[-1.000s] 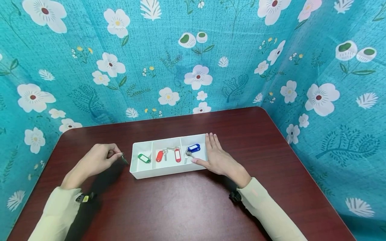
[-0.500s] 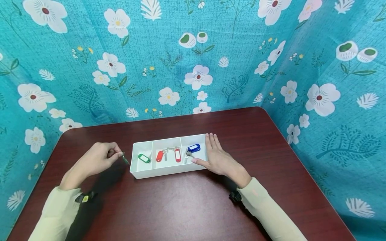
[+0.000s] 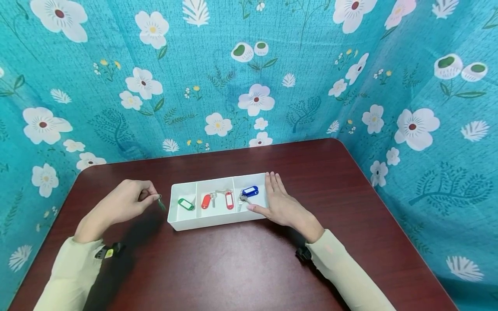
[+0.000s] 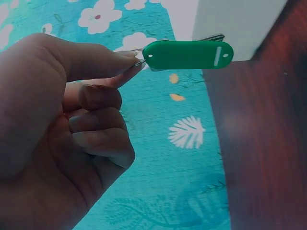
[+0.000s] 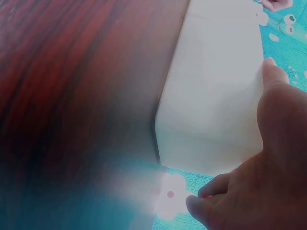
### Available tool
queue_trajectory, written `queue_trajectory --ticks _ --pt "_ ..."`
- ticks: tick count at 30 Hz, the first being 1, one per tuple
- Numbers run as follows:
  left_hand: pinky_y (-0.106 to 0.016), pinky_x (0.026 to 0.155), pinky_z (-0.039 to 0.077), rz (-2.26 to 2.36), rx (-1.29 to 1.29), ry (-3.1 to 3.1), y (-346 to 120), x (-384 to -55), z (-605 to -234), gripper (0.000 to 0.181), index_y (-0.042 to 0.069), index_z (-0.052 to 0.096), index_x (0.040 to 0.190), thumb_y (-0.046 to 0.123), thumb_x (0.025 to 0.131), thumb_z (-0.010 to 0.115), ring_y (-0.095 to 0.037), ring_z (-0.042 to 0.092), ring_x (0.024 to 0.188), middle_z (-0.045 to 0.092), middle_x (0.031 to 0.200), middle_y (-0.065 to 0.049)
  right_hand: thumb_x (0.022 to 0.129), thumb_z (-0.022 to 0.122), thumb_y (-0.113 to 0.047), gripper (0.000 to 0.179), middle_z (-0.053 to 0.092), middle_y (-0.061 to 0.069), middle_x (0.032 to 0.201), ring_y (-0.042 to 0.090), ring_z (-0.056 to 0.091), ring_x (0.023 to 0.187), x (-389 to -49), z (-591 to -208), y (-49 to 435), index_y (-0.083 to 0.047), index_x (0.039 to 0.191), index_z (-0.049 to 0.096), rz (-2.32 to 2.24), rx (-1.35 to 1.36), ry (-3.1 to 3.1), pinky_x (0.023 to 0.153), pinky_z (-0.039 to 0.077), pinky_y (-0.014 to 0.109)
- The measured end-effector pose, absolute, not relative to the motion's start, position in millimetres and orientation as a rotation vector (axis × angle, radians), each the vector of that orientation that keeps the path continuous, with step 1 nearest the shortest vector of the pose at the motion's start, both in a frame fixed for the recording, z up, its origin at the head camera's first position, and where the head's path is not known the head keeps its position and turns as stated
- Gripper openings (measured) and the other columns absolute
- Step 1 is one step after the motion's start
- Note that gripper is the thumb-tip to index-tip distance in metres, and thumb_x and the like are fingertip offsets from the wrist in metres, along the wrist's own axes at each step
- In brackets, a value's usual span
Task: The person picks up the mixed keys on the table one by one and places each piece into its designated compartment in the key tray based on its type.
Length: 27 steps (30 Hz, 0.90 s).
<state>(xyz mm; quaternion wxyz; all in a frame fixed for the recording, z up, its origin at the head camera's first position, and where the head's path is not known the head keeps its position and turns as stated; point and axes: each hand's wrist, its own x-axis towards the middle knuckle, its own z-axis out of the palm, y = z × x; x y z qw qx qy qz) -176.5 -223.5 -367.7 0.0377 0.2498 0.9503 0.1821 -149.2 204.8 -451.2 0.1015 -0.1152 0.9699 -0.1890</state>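
Observation:
With thumb and forefinger my left hand (image 3: 120,205) pinches the metal ring of a green key tag (image 4: 187,54). The tag hangs just left of a white tray (image 3: 218,223), and part of a key shows behind it in the left wrist view. My right hand (image 3: 285,209) rests on the tray's right end, fingers straight and thumb over the front rim. Three compartments divide the tray. Another green key tag (image 3: 186,204) lies in the left one, a red key tag (image 3: 206,201) and a second red tag (image 3: 229,201) with keys in the middle, blue key tags (image 3: 250,191) with keys at right.
The tray stands on a dark red-brown wooden table (image 3: 225,268). A blue flowered curtain (image 3: 218,99) hangs behind the table and along its right side. Black straps circle both wrists below pale sleeves (image 3: 342,263).
My left hand has risen slightly, and the green key tag in it hangs a little higher beside the tray. The right hand and the tray have stayed put.

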Motion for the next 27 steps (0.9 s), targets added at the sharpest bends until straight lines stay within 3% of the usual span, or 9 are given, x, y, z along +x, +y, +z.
queue_trajectory --ticks 27 --pt "-0.025 0.052 0.031 0.576 0.833 2.938 -196.8 -182.0 -337.6 0.006 0.015 0.075 0.089 0.013 0.095 0.077 -0.006 0.03 0.052 0.04 0.057 0.007 0.093 0.054 -0.079 0.123 -0.002 0.023 0.177 0.04 -0.002 0.166 -150.0 -454.2 205.3 -0.001 0.167 -0.006 -0.548 -0.334 2.861 0.133 0.022 0.051"
